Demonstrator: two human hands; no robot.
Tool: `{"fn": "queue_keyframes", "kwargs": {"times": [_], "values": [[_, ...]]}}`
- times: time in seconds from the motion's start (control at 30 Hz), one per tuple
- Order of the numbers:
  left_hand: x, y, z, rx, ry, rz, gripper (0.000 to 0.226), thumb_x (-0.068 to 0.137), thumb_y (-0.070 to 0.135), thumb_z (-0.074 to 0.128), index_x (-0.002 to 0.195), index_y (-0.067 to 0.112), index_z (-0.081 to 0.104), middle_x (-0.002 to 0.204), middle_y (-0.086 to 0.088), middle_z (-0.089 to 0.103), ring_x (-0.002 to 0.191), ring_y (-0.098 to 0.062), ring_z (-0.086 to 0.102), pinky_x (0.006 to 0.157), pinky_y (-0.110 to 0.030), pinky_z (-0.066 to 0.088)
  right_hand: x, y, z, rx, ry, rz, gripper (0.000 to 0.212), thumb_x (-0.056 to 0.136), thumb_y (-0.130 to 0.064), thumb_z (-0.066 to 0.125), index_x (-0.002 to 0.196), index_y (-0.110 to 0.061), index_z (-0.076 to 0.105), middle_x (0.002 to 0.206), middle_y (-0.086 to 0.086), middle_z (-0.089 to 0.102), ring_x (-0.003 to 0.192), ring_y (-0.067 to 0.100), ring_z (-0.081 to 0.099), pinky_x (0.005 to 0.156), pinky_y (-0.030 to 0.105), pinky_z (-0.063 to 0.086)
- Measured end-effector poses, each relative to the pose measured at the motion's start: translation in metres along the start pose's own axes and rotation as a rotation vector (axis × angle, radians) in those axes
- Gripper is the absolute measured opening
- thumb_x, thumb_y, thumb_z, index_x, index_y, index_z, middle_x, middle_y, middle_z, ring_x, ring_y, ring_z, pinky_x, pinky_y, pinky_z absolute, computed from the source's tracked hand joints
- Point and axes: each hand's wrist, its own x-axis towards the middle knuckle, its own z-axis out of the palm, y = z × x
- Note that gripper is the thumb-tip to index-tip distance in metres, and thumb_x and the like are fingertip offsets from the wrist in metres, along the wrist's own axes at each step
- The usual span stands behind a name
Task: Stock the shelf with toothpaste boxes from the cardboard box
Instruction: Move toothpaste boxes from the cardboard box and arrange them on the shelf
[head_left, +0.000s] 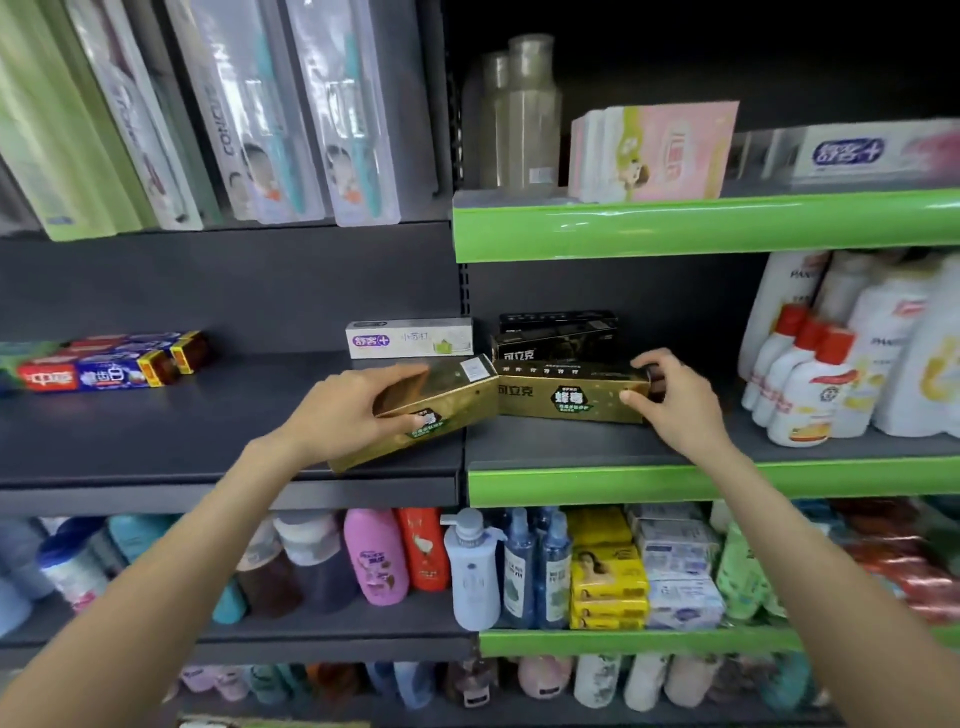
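On the shelf (234, 431), left hand (343, 410) gripping tilted gold box (447, 410)

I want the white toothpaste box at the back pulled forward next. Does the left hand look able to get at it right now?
Probably not yet. The left hand grips a tilted gold box lying in front of the white toothpaste box. The space above the white box looks free, so after setting the gold one down it likely could.
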Motion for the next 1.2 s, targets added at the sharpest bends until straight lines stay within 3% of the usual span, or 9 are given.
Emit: {"fn": "queue_keyframes", "kwargs": {"times": [0.2,0.3,0.43,0.57,0.67,0.77,0.9,1.0,1.2], "values": [[0.025,0.036,0.009,0.199,0.070,0.218,0.067,0.081,0.066,0.047,0.140,0.039,0.035,0.133,0.009,0.056,0.115,-0.021,0.057,0.082,-0.034,0.048,0.048,0.002,0.011,-0.234,-0.149,-0.028,0.032,0.089,-0.032,0.060,0.121,-0.028,0.058,0.113,0.010,0.060,0.105,0.032,0.056,0.083,0.036,0.047],[0.050,0.060,0.019,0.214,0.025,0.297,0.066,0.084,0.065,0.046,0.143,0.038,0.031,0.134,0.007,0.054,0.115,-0.020,0.056,0.083,-0.034,0.047,0.047,0.001,0.002,-0.038,-0.136,-0.021,0.030,0.092,-0.030,0.056,0.122,-0.028,0.061,0.121,0.013,0.054,0.111,0.030,0.054,0.094,0.030,0.042],[0.093,0.096,0.045,0.368,0.006,0.369,0.063,0.091,0.059,0.038,0.146,0.033,0.025,0.136,-0.001,0.050,0.118,-0.024,0.053,0.082,-0.038,0.048,0.012,-0.008,-0.018,0.331,-0.083,-0.109,0.025,0.097,-0.022,0.049,0.118,-0.027,0.060,0.116,0.000,0.057,0.104,0.011,0.055,0.084,0.012,0.041],[0.122,0.115,0.081,0.445,0.037,0.297,0.059,0.093,0.055,0.038,0.145,0.029,0.029,0.138,-0.003,0.046,0.128,-0.024,0.037,0.101,-0.039,0.035,0.000,0.005,-0.014,-0.145,-0.250,-0.295,0.044,0.097,-0.034,0.046,0.139,-0.025,0.042,0.142,0.000,0.043,0.132,0.017,0.036,0.105,0.038,0.036],[0.132,0.111,0.095,0.404,0.072,0.191,0.058,0.092,0.054,0.040,0.144,0.029,0.033,0.142,-0.002,0.042,0.129,-0.025,0.035,0.103,-0.039,0.027,0.008,0.009,-0.008,-0.374,-0.328,-0.310,0.054,0.098,-0.040,0.041,0.148,-0.026,0.025,0.157,-0.004,0.019,0.145,0.017,0.013,0.113,0.044,0.026],[0.126,0.100,0.093,0.211,0.190,0.154,0.048,0.092,0.046,0.048,0.136,0.026,0.047,0.135,-0.003,0.050,0.123,-0.026,0.042,0.098,-0.037,0.032,0.010,0.003,-0.004,-0.465,-0.293,-0.310,0.053,0.098,-0.042,0.038,0.147,-0.027,0.026,0.156,-0.004,0.020,0.145,0.017,0.011,0.114,0.046,0.021],[0.075,0.077,0.078,-0.165,0.404,0.057,0.026,0.094,0.034,0.050,0.115,0.025,0.063,0.111,0.002,0.066,0.104,-0.019,0.057,0.081,-0.031,0.043,-0.015,-0.022,-0.005,-0.333,-0.123,-0.389,0.043,0.097,-0.034,0.044,0.139,-0.022,0.043,0.145,0.000,0.041,0.137,0.020,0.029,0.110,0.042,0.027],[0.018,0.051,0.068,-0.425,0.417,0.129,0.027,0.095,0.036,0.045,0.107,0.027,0.066,0.093,0.014,0.068,0.084,-0.004,0.063,0.075,-0.028,0.050,-0.052,-0.051,0.005,-0.163,-0.026,-0.433,0.039,0.095,-0.028,0.044,0.133,-0.020,0.049,0.126,-0.001,0.058,0.121,0.018,0.047,0.099,0.038,0.040],[-0.090,-0.011,0.075,-0.333,0.410,0.319,0.026,0.097,0.029,0.042,0.103,0.019,0.066,0.084,0.009,0.067,0.075,0.001,0.059,0.067,-0.017,0.046,-0.131,-0.111,0.068,-0.061,-0.012,-0.657,0.028,0.091,-0.014,0.049,0.114,-0.012,0.064,0.088,0.001,0.069,0.080,0.021,0.062,0.069,0.035,0.050]]}}
